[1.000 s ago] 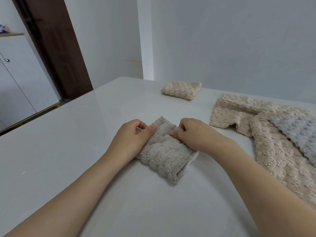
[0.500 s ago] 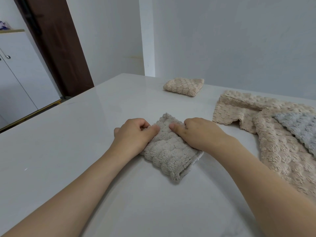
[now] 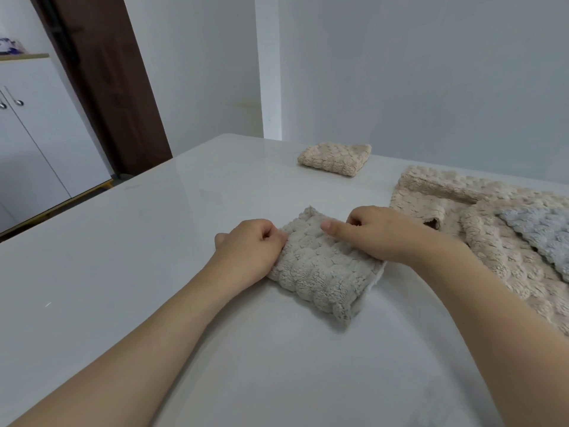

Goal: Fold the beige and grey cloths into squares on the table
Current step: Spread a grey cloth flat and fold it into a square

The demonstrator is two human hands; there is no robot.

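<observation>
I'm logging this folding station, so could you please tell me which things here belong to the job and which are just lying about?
Part of the job:
- grey cloth, folded, gripped by left hand and right hand
- folded beige cloth
- unfolded beige cloths
- blue-grey cloth on top of them
- table

Just lying about:
- white cabinet
- brown door

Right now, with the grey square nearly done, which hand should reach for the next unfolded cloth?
Right, probably. The right hand lies on the folded grey cloth on the side toward the unfolded beige cloths. The left hand grips the cloth's opposite edge and would have to cross over it.
</observation>
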